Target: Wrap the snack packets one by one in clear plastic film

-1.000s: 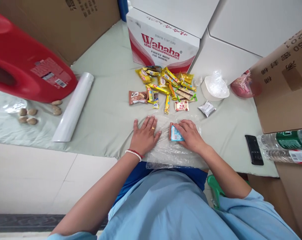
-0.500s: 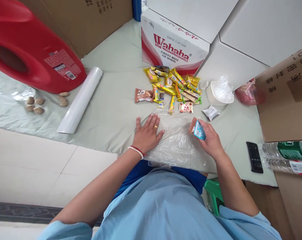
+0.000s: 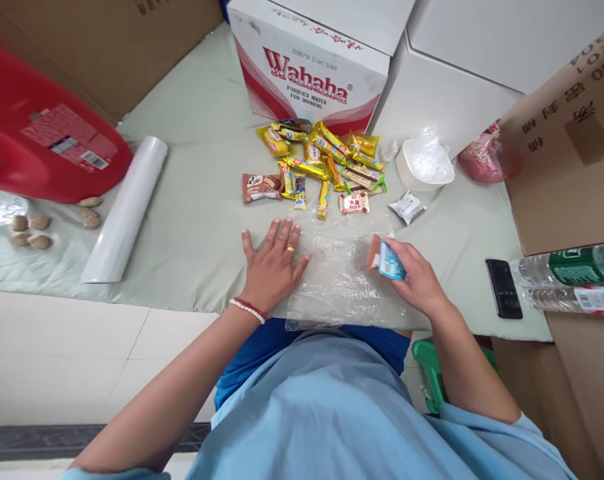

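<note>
My left hand (image 3: 275,267) lies flat with fingers spread, at the left edge of a clear plastic sheet (image 3: 342,287) on the cloth-covered table. Above the sheet's right part, my right hand (image 3: 418,277) is closed around a small blue snack packet (image 3: 392,261). A brown wrapper (image 3: 374,252) sticks out beside that packet, apparently in the same grip. Just beyond the sheet is a pile of yellow-wrapped snacks (image 3: 307,167), with a brown Q-labelled snack packet (image 3: 262,187) on its left. A red-and-cream snack packet (image 3: 354,203) and a silvery packet (image 3: 408,207) lie nearer my right hand.
A white plastic roll (image 3: 127,210), a red jug (image 3: 57,140) and several nuts (image 3: 39,223) are on the left. Behind the snacks stands a Wahaha carton (image 3: 309,73). To the right are a white bowl (image 3: 425,175), a black phone (image 3: 503,288) and plastic bottles (image 3: 577,265).
The camera view has shifted, so things on the table appear further left. My left hand stays flat by the sheet, and my right hand still holds the blue packet.
</note>
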Tool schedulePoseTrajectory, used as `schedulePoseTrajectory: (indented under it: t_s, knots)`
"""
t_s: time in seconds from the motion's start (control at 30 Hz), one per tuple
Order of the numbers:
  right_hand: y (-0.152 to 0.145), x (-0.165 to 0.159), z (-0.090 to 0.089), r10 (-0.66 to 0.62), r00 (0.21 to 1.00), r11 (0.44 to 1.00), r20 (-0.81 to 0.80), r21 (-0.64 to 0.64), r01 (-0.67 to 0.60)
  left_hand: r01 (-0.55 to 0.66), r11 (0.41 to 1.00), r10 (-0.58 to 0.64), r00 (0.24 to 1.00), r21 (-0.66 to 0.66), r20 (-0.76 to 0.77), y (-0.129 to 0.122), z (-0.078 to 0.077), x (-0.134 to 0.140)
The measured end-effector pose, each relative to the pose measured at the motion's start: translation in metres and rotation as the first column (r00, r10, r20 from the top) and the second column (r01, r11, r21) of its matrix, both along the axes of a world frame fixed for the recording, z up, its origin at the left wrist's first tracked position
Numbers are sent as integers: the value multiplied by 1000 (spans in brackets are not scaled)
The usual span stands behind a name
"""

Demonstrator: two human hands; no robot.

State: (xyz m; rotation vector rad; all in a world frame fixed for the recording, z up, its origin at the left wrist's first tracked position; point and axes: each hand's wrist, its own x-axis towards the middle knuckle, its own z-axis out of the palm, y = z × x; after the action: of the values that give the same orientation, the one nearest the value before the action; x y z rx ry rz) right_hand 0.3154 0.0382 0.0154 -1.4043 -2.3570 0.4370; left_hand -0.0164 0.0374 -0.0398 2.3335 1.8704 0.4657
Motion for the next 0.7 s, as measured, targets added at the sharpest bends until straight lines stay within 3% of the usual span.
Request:
schedulePoseTrajectory:
  t_s: [0.13, 0.27, 0.4, 0.5, 0.63, 0.7]
  knots:
    - [15, -49, -1, 205, 976, 979, 75, -29, -204, 7, 1000, -6, 1000, 22, -26, -8, 6, -4]
    - [23, -83, -24, 238, 945, 969, 226, -127, -214, 9, 998, -13, 998, -64, -54, -11, -4, -11]
    - [24, -80, -34, 291, 950, 954, 117, -115, -278, 17, 990, -25, 998, -140, -57, -5, -11, -18]
    - [28, -66, -32, 338, 941, 939, 26, -85, -334, 36, 986, -38, 999, -164, -8, 0, -8, -25]
    - [33, -59, -33, 379, 925, 921, 38, -109, -373, -55, 998, 56, 998, -22, 41, -4, 7, -28]
    - [33, -62, -34, 370, 928, 926, 47, -100, -365, -21, 999, 20, 1000, 44, 18, -12, 13, -23]
